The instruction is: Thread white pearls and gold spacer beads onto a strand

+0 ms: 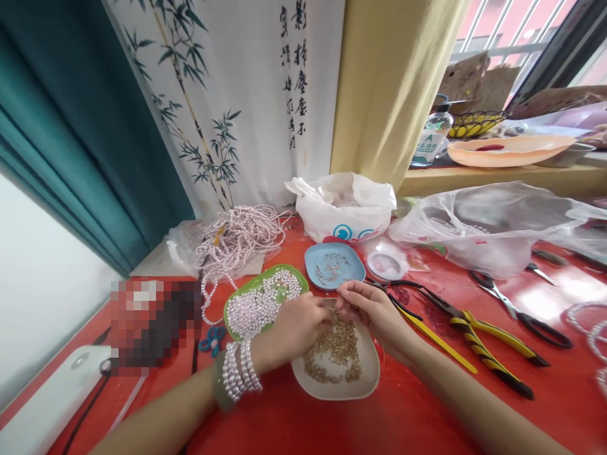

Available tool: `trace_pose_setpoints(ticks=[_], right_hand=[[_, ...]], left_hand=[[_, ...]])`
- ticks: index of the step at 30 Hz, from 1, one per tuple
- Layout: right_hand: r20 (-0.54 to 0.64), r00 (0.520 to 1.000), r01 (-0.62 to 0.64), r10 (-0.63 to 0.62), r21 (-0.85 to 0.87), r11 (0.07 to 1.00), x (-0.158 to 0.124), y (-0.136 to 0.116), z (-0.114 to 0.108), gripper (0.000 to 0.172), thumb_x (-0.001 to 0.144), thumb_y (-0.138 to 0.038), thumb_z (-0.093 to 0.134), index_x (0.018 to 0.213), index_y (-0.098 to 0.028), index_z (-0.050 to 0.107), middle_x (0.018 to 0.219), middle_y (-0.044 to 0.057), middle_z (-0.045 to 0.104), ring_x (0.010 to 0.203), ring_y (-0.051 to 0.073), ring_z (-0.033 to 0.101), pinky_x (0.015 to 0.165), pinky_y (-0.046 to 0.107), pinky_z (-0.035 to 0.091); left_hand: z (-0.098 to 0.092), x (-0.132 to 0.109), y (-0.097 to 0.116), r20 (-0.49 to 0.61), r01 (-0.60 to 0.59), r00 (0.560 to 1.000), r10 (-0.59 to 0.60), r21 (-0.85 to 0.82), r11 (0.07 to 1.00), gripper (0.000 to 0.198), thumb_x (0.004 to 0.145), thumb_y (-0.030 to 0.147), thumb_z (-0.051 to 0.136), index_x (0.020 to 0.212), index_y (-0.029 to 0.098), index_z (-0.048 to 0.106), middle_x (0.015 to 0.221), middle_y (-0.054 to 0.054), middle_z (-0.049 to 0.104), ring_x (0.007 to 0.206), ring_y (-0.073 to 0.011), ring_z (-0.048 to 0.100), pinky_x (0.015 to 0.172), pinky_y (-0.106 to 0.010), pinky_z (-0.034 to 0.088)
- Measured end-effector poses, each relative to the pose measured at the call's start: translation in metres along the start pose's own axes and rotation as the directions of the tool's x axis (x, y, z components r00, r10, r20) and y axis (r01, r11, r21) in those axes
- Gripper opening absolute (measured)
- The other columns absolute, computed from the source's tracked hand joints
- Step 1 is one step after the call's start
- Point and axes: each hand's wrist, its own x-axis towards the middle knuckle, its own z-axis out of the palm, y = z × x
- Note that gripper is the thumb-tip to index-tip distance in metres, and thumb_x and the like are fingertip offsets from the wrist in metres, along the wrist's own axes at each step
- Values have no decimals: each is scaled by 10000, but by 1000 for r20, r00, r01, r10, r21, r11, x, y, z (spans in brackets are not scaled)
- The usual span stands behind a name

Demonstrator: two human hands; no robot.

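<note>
My left hand and my right hand meet fingertip to fingertip over a beige dish of small gold beads. Both pinch something tiny that I cannot make out. Several pearl bracelets ring my left wrist. A green dish heaped with pearl beads sits just left of my left hand. A blue dish holding small metal bits lies just beyond my fingertips.
Pearl strands pile at the back left. White plastic bag and clear bag stand behind. Yellow-handled pliers, scissors and a thread spool lie right. A white device rests at the left edge.
</note>
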Motion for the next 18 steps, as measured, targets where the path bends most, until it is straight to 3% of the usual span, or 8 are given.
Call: trace_pose_setpoints(ticks=[10,15,18], right_hand=[[25,1000,-12,12,-17,1000,3,2,-4,164,758,-298,618,707,-155,554,638,-20,609,550,58,519,545,173,399],[47,999,-6,7,-33,999,3,3,-7,182,758,-321,620,834,-169,554,655,-20,621,553,64,530,556,182,409],[65,998,-6,9,-42,999,2,2,-7,200,756,-335,624,848,-174,547,674,-17,628,569,65,538,570,184,417]], left_hand=[[3,1,-3,52,-17,998,20,-55,998,77,779,204,572,802,223,644,943,15,648,833,-181,535,693,-286,414],[3,2,-5,83,9,997,7,-195,981,91,780,167,553,780,195,639,827,-10,653,818,-175,548,734,-289,416],[-7,1,-7,60,38,998,-20,-303,952,110,781,142,537,790,181,639,811,-15,657,785,-157,563,741,-281,418]])
